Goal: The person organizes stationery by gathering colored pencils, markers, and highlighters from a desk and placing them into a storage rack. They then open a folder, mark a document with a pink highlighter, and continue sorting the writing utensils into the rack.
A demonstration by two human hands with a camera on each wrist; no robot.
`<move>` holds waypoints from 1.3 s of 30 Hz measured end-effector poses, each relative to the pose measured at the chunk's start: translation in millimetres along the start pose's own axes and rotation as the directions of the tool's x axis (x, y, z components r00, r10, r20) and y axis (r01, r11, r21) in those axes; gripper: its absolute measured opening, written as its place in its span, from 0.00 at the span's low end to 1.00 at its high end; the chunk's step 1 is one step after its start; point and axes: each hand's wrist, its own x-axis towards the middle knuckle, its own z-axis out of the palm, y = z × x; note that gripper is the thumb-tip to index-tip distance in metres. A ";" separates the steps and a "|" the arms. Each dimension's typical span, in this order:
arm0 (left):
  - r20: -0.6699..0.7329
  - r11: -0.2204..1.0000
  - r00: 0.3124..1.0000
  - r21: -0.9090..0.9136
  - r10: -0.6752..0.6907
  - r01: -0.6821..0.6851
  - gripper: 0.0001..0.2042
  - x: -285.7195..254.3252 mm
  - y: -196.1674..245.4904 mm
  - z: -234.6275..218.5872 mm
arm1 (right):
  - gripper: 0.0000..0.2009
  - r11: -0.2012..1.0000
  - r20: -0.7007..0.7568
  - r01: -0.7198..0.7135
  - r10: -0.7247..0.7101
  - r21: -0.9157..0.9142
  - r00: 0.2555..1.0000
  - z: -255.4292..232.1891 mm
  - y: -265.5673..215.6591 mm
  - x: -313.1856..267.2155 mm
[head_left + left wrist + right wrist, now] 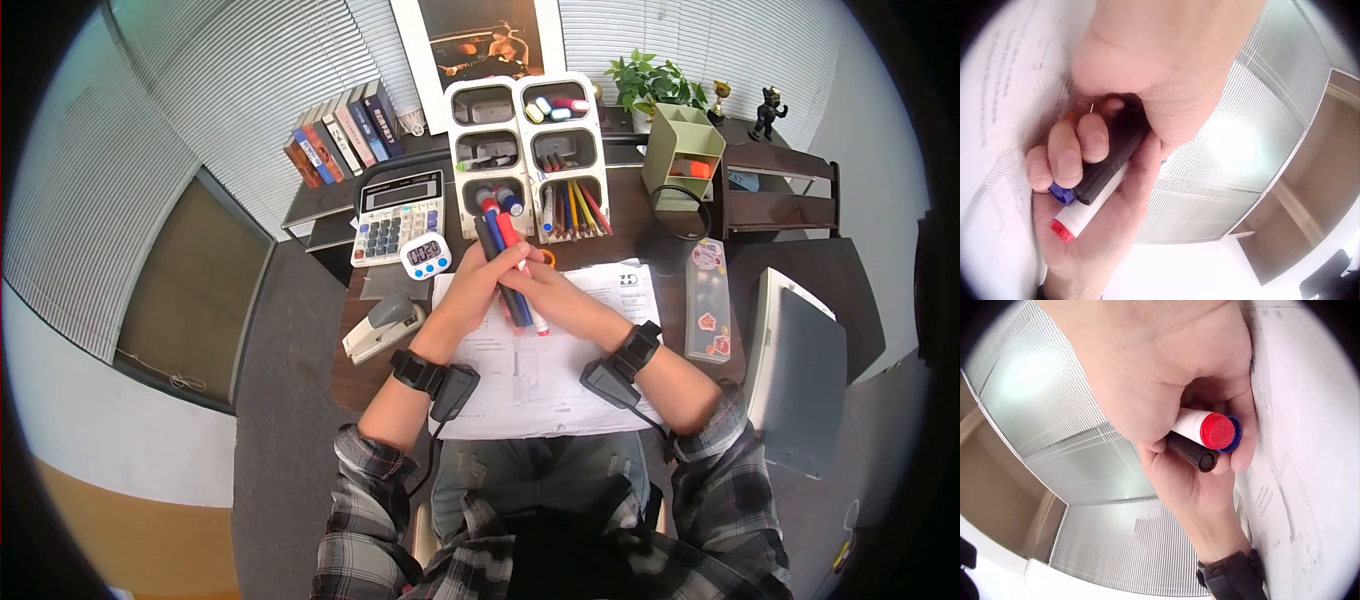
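Over the printed sheets (pixel 480 400), both hands grip a bundle of markers together. The left hand (pixel 468 290) wraps it from the left, and the right hand (pixel 565 302) closes in from the right, the two touching. In the bundle are a black marker (pixel 1113 156), a blue marker (pixel 1235 434) and a white marker with red ends (pixel 1191 424). Their upper ends point toward the organizer (pixel 527 150); the lower ends stick out below the hands. The palms and fingers hide the middle of the bundle.
Left of the hands are a calculator (pixel 400 220), a digital timer (pixel 426 257) and a stapler (pixel 385 328). The organizer's compartments hold pencils, highlighters and other pens. On the right stand a clear pencil case (pixel 708 300), a green holder (pixel 682 150) and a grey folder (pixel 800 380).
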 end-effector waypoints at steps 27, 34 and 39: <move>0.002 0.997 0.998 0.035 -0.068 0.068 0.26 -9.0 10.6 1.0 | 0.20 0.944 0.160 -0.061 0.009 0.323 0.987 1.4 -15.1 -7.4; -0.005 0.998 0.999 -0.058 -0.040 0.039 0.22 -10.5 13.8 8.2 | 0.21 0.906 0.225 -0.118 0.026 0.407 0.974 2.0 -14.9 -10.1; -0.147 0.990 0.981 -0.076 -0.125 0.115 0.18 -4.7 21.7 16.8 | 0.24 0.870 0.214 -0.070 -0.041 0.488 0.976 5.4 -21.7 -12.2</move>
